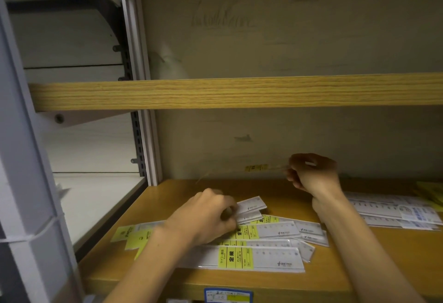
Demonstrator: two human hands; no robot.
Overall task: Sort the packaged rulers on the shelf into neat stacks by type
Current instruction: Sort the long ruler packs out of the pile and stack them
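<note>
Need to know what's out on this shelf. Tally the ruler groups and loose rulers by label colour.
Loose pile of clear packaged rulers with yellow labels, under the left hand: 1
Neat stack of clear packaged rulers with blue-and-white labels: 1
Single clear ruler with a yellow label, blurred, pinched by the right hand: 1
Total: 3

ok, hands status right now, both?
Left hand: fingers curled on a short white packaged ruler in the pile.
Right hand: raised, pinching a clear packaged ruler with a yellow label.
</note>
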